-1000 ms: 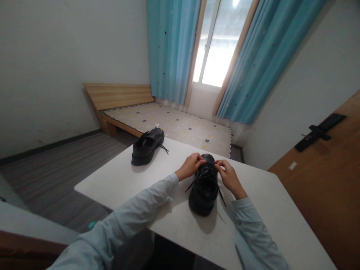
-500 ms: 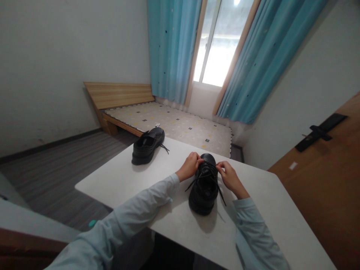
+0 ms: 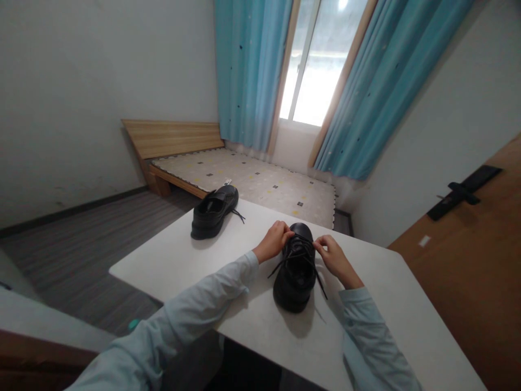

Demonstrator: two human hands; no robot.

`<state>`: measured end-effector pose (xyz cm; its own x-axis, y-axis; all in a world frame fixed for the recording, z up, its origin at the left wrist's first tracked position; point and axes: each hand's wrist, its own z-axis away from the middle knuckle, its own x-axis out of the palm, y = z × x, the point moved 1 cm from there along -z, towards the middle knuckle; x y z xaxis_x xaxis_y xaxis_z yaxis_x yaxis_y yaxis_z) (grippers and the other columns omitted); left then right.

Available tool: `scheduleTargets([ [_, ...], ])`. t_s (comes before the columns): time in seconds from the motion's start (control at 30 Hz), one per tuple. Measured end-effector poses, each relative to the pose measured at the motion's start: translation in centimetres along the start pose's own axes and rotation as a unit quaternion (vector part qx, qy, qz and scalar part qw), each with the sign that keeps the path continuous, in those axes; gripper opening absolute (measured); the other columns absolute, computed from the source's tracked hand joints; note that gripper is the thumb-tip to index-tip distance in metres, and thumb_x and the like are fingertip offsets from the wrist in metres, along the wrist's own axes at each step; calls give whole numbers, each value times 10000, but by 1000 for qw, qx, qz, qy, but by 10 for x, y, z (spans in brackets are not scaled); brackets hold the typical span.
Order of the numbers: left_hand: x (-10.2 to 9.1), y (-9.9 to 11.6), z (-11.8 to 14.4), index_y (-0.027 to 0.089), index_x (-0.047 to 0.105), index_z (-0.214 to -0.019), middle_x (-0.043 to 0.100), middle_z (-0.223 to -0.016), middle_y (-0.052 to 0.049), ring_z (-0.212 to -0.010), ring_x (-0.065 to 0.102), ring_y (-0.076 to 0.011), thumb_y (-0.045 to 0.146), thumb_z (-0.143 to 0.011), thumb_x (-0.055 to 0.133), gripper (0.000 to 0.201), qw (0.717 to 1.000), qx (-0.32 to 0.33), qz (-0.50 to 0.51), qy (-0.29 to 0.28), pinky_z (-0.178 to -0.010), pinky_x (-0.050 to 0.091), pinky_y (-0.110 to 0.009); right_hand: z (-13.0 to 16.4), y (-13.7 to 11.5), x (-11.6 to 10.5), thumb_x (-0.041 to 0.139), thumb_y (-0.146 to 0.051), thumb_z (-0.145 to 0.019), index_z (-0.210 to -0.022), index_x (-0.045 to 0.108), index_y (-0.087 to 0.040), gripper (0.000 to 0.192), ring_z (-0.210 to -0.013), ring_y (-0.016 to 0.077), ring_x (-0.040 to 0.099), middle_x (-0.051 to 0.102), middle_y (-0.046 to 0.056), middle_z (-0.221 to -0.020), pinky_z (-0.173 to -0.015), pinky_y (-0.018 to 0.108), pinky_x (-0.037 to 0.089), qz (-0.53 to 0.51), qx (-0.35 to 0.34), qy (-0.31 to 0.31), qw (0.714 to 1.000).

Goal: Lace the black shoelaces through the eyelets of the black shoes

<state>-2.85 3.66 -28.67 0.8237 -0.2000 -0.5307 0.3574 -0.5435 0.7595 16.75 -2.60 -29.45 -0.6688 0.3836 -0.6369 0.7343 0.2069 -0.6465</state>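
Note:
A black lace-up shoe [image 3: 295, 290] stands upright on the white table, its toe away from me and its heel nearest. Its black shoelace [image 3: 300, 248] criss-crosses the front, with loose ends hanging down both sides. At the left of the toe, the fingers of my left hand [image 3: 275, 240] are pinched on the shoelace. My right hand [image 3: 331, 255] pinches it at the right side, thumb and forefinger together; the bit of lace in the fingertips is barely visible. A second black shoe [image 3: 207, 225] sits farther left, a loose lace end trailing to its right.
The white table [image 3: 163, 266] has its far edge close to a bed with a patterned mattress [image 3: 260, 174]. Blue curtains [image 3: 252, 76] flank a bright window behind. At right is a wooden door [image 3: 468, 271] with a black handle [image 3: 464, 193].
Almost nothing differs. Both hands keep their pinch beside the toe, with only a very slight shift of the right hand and forearm to the right.

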Motion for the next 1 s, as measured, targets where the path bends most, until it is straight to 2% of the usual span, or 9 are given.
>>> scheduleTargets([
  [0.2, -5, -2, 0, 163, 554, -819, 520, -841, -11, -737, 515, -118, 207, -832, 561, 47, 997, 57, 44, 22, -701, 445, -247, 2, -14, -3, 574, -426, -753, -728, 574, -196, 231, -815, 219, 558, 553, 62, -845, -693, 364, 492, -64, 23, -8, 998],
  [0.37, -11, 7, 2, 174, 616, -845, 512, -818, 1, -661, 487, -95, 323, -810, 612, 154, 995, 81, 46, 25, -651, 430, -226, 3, -28, -5, 601, -430, -762, -799, 588, -189, 244, -812, 208, 573, 586, 58, -869, -709, 358, 488, -74, 22, 17, 997],
  [0.5, -12, 14, 4, 173, 647, -797, 505, -784, 7, -635, 466, -91, 349, -784, 642, 176, 996, 88, 30, 4, -630, 408, -222, 2, -34, -6, 593, -502, -767, -728, 591, -188, 316, -731, 195, 551, 587, 54, -795, -665, 340, 461, -37, 0, 24, 999],
  [0.67, -11, 19, 5, 166, 640, -773, 536, -759, 3, -651, 485, -103, 315, -792, 634, 150, 997, 73, 26, -14, -639, 406, -224, 2, -36, -6, 558, -553, -779, -689, 589, -192, 373, -672, 181, 509, 576, 52, -758, -644, 329, 424, -8, -23, 17, 1000],
  [1.0, -8, 20, 5, 154, 564, -769, 591, -792, -18, -758, 542, -138, 226, -822, 589, 93, 998, 68, 12, -10, -743, 426, -253, 1, -34, -4, 540, -535, -780, -669, 552, -197, 356, -656, 182, 530, 579, 41, -718, -619, 313, 417, -39, -1, 0, 999],
])
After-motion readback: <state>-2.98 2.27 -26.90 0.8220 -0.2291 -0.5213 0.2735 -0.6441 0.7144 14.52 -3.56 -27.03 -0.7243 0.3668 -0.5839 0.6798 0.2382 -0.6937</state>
